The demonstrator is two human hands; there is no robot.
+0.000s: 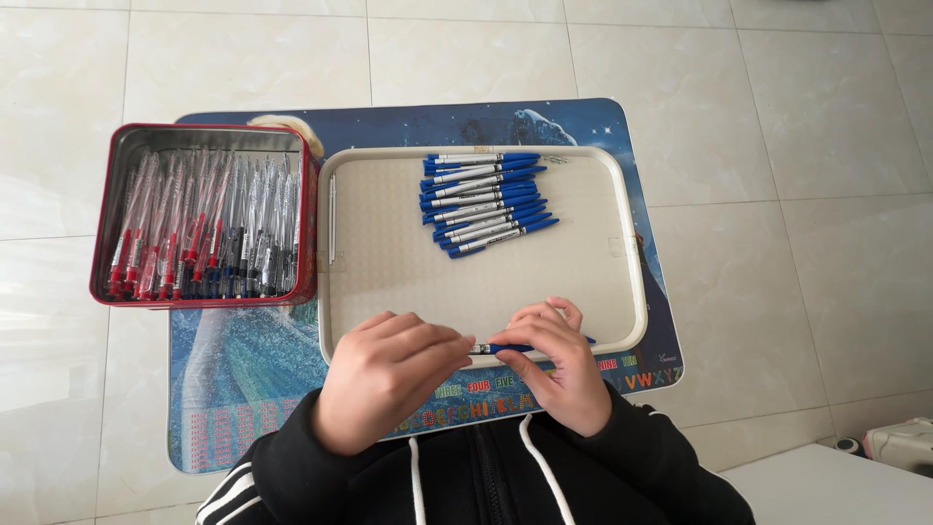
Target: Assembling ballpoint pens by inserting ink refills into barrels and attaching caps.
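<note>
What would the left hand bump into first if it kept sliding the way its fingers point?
Probably the right hand. The left hand points its fingers rightward along the blue pen both hands hold, above the tray's near rim.

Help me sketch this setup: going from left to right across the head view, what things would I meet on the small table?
Red tin of pens → lone clear pen at the left edge of the cream tray → stack of blue-capped pens in the tray.

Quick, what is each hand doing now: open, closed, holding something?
Left hand: fingers curled, closed on one end of the blue pen.
Right hand: closed on the same blue pen, over the tray's near rim.
</note>
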